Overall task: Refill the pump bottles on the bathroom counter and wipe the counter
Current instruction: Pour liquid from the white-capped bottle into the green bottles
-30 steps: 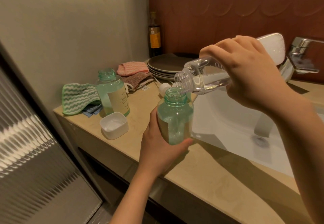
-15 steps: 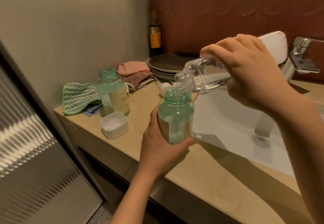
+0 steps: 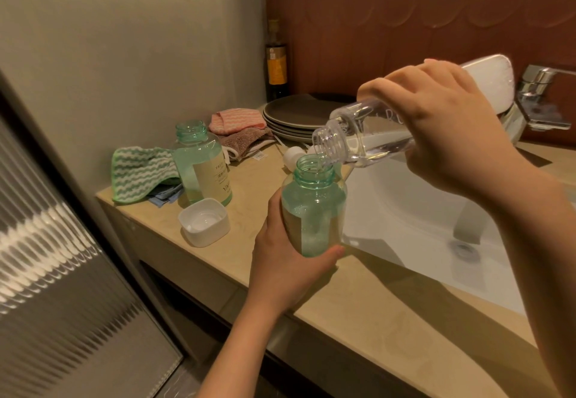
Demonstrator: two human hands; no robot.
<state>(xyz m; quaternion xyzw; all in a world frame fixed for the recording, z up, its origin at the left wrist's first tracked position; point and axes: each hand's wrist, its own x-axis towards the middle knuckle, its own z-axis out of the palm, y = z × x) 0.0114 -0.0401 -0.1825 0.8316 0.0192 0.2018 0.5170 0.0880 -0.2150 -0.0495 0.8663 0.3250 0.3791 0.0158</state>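
Observation:
My left hand [image 3: 286, 270] grips a small green bottle [image 3: 313, 207] upright above the beige counter [image 3: 249, 185], its pump off and its neck uncovered. My right hand [image 3: 448, 136] holds a clear refill bottle [image 3: 358, 139] tipped nearly flat, its mouth just over the green bottle's neck; clear liquid lies along its lower side. A second green bottle [image 3: 201, 164] with a cream label stands uncapped on the counter to the left. A white pump head [image 3: 293, 156] lies behind the held bottle, partly hidden.
A white square cap [image 3: 204, 221] lies mouth-up near the counter's front edge. A green striped cloth [image 3: 140, 171], pink and brown cloths [image 3: 240, 129], stacked dark plates [image 3: 296, 114] and a dark bottle [image 3: 276, 64] sit at the back. The white sink [image 3: 420, 220] and chrome tap [image 3: 539, 98] are right.
The clear refill bottle has tipped slightly steeper over the green bottle's neck. Both hands stay almost where they were.

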